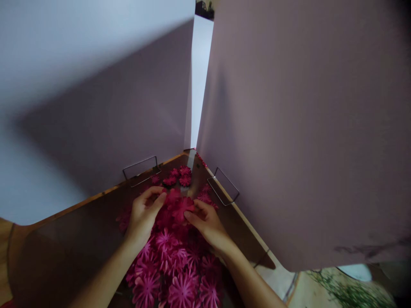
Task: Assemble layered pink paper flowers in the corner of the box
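Observation:
Both hands are raised over a heap of magenta flower-shaped petal pieces [183, 288] on the dark brown table [64, 244]. My left hand [143, 214] pinches the left side of a magenta petal piece [175, 196] between thumb and fingers. On the other side, my right hand [207, 222] has thumb and forefinger closed on the edge of a magenta petal piece [183, 208]. Whether the two hands grip one piece or two overlapping layers is hard to make out. Just beyond the fingertips sit small stacked magenta flowers [185, 171].
Large pale panels stand upright on the left [128, 107] and right [305, 128], nearly meeting at the table's far corner. At their bases are wire brackets, one left [156, 164] and one right [236, 197]. Green stems [349, 293] lie on the floor at lower right.

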Demonstrator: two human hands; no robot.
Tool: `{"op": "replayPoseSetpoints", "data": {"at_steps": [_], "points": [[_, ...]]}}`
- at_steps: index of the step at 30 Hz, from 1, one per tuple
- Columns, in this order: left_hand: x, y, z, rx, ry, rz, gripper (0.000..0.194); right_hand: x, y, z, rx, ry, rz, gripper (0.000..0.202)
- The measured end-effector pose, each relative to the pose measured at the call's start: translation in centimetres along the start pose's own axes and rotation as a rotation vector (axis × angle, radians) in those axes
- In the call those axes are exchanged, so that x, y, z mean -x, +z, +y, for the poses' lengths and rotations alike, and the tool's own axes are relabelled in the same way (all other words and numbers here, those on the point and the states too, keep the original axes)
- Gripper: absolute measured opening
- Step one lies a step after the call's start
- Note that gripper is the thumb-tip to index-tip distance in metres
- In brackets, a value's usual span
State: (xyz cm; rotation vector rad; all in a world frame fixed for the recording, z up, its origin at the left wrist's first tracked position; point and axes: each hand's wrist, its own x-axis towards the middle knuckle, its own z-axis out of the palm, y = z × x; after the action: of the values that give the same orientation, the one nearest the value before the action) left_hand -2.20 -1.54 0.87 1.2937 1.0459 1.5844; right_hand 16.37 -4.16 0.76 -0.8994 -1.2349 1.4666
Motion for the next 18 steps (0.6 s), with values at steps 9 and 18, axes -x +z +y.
{"op": "replayPoseSetpoints", "data": {"at_steps": [9,18], "points": [[-0.8,-1.2,1.8,-0.242,0.297,-0.187,0.027,-0.5,-0.6,-0.4,0.018,-0.016,0.069,0.029],[0.4,0.3,1.4,-0.600,0.636,-0.376,0.024,-0.4,-0.2,-0.5,0.064,-0.043,0.070,0.027]]}}
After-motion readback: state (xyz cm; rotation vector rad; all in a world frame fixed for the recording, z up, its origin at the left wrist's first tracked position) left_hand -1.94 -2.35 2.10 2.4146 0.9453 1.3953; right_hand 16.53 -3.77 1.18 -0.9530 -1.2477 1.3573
